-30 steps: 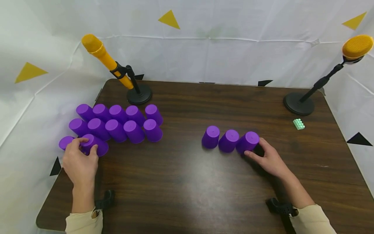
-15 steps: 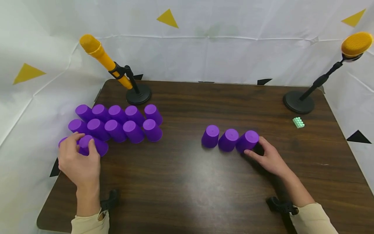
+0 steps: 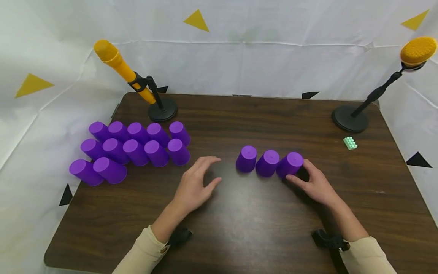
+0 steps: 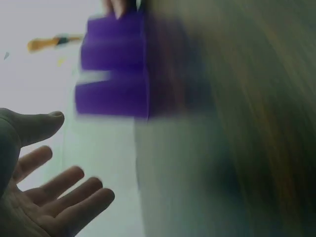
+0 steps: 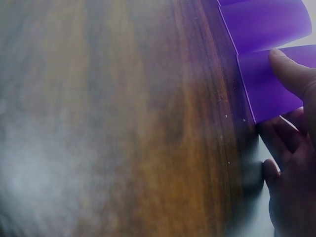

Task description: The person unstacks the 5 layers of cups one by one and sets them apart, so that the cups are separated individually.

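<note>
Three purple cups stand upside down in a slanting row right of the table's middle. My right hand (image 3: 316, 184) grips the rightmost cup (image 3: 290, 165), thumb on its near side and the other fingers behind it; the right wrist view shows the thumb (image 5: 289, 71) lying against its wall. Left of that row, my left hand (image 3: 195, 188) is over the table with fingers spread, holding nothing and apart from the leftmost cup (image 3: 246, 160) of the three. In the left wrist view its fingers are apart, short of the blurred cups (image 4: 111, 96).
Several more upturned purple cups (image 3: 135, 152) fill two rows at the left, with two cups (image 3: 109, 170) in front. A yellow microphone (image 3: 119, 68) on a stand is at back left, another microphone (image 3: 419, 51) at back right. A mint-green toy brick (image 3: 350, 143) lies near it.
My left hand has let go of a cup in the front left pair and moved right, to the table's middle, with nothing in it. The right hand has stayed on its cup.
</note>
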The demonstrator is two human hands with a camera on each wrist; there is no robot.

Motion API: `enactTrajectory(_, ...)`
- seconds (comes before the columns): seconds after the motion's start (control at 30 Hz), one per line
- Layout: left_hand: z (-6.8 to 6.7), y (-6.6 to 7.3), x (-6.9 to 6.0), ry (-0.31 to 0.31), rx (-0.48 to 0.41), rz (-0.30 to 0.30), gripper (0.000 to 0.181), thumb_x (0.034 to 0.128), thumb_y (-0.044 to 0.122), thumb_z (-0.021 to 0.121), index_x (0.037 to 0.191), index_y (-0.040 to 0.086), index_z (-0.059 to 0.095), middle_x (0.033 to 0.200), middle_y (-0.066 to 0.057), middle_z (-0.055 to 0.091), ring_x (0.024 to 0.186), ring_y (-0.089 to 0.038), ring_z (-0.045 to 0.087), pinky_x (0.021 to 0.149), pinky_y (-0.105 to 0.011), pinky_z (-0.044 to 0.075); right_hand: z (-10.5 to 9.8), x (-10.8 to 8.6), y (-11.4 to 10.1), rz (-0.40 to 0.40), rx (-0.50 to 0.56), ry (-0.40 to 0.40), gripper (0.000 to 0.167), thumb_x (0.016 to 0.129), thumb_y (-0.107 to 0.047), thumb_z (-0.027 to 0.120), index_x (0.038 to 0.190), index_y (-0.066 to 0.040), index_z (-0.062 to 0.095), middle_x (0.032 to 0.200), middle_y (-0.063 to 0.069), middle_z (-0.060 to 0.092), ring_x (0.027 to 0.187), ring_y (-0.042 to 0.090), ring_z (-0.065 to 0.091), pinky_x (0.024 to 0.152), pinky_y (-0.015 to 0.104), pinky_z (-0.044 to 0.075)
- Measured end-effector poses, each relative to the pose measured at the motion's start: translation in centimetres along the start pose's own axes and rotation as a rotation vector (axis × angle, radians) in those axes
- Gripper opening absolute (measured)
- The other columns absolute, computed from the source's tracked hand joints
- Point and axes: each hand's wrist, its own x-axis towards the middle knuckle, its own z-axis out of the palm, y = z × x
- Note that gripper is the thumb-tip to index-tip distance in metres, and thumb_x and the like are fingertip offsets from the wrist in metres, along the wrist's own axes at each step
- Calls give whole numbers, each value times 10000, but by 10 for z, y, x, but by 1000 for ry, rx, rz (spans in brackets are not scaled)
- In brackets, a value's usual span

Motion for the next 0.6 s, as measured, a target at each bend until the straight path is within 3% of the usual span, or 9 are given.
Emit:
enactTrajectory(0.07,16,4,10,-29,-32,12,499,839,151,789,1296,132,590,1305,-15,569,1203,-145,545,961,-365,481,1,0,0,-7,2,5,557,904,-274,726,1352,-41,490,1252,194,553,1226,401,474,1019,650,316)
enactTrajectory(0.33,59,12,50,-2,-109,64,444,836,136,793,1245,162,623,1355,-36,536,1232,-167,533,979,-351,469,2,1,3,-31,-5,21,550,895,-258,737,1341,-40,499,1238,187,563,1211,386,487,1017,634,328)
enactTrajectory(0.5,75,12,57,-3,-137,46,386,810,130,816,1159,173,657,1288,-7,579,1198,-143,555,988,-332,458,0,0,4,-33,-6,24,546,893,-252,740,1335,-36,504,1236,186,567,1210,376,491,1019,619,332)
enactTrajectory(0.6,78,10,56,12,-140,31,350,810,126,815,1127,170,672,1238,8,600,1160,-126,574,971,-324,469,2,0,3,-18,-5,20,549,899,-270,732,1338,-38,498,1239,190,562,1210,385,488,1016,628,328)
